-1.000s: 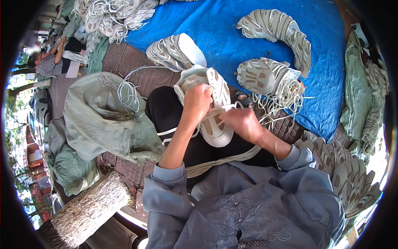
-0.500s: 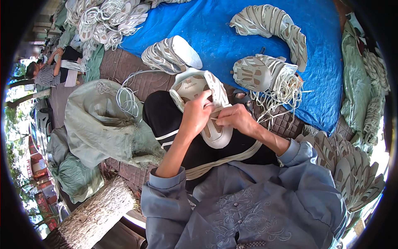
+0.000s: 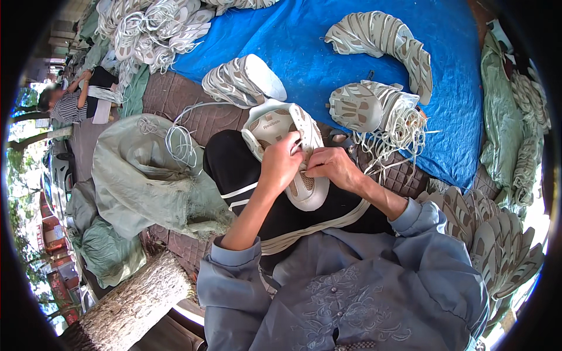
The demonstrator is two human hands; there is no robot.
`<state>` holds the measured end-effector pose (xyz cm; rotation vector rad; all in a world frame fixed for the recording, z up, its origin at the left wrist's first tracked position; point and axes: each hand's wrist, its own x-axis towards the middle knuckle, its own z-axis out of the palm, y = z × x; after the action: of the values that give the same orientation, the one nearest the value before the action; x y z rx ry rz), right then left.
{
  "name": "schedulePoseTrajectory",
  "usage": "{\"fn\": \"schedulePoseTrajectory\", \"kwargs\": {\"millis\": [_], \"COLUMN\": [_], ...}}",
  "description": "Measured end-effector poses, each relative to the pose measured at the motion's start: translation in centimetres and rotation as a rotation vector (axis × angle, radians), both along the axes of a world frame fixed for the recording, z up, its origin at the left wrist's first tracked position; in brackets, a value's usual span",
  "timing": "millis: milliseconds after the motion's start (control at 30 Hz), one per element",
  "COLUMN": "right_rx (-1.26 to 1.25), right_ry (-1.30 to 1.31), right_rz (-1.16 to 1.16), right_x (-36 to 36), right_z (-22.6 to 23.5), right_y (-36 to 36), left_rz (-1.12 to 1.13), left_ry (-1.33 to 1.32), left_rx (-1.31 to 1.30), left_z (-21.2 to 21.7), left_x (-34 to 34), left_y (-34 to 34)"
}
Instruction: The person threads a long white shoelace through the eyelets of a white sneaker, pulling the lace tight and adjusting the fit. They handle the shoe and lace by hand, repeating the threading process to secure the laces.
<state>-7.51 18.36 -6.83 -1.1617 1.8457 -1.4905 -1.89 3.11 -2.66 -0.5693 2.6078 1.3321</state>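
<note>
A white and beige shoe upper (image 3: 310,198) lies across my black-trousered lap, toe toward me and the open heel end away. My left hand (image 3: 282,167) is closed at its lacing opening, thumb and fingers pinching a pale shoelace at the eyelets. Right beside it, my right hand (image 3: 335,168) pinches at the same lacing, fingertips on the upper's throat. The fingers hide most of the lace. Pale laces (image 3: 316,227) lie in a bundle over my lap.
Stacked uppers (image 3: 231,82) stand beyond my knees; more uppers (image 3: 383,32) curve across a blue tarp (image 3: 281,35). Loose laces (image 3: 404,126) hang from another stack. A pale sack (image 3: 134,181) and a log (image 3: 137,298) are at left. Nested uppers (image 3: 497,245) sit at right. Another person (image 3: 76,102) sits far left.
My hands have drawn closer together at the lacing opening, the right fingers moving slightly up. The short stretch of lace seen between them is now mostly hidden.
</note>
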Motion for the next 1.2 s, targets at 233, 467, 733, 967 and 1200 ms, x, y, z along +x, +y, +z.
{"fn": "schedulePoseTrajectory", "kwargs": {"millis": [233,467,733,967,1200], "right_rx": [0.114,0.234,0.343,0.194,0.035], "right_ry": [0.158,0.318,0.665,-0.261,0.267], "right_rz": [-0.105,-0.087,-0.226,-0.131,-0.271], "right_x": [-0.7,-0.6,0.7,-0.7,-0.5], "right_z": [-0.3,-0.4,1.0,-0.6,-1.3], "right_y": [0.7,-0.2,-1.9,-0.1,-0.7], "left_rz": [-0.041,-0.039,0.016,-0.034,-0.091], "left_ry": [0.049,0.128,0.311,0.270,0.338], "left_rx": [-0.069,-0.061,-0.108,-0.063,-0.138], "left_z": [0.1,-0.2,-0.5,-0.6,-0.2], "left_x": [1.0,1.0,1.3,1.1,1.4], "left_y": [0.7,0.3,1.4,1.1,1.3]}}
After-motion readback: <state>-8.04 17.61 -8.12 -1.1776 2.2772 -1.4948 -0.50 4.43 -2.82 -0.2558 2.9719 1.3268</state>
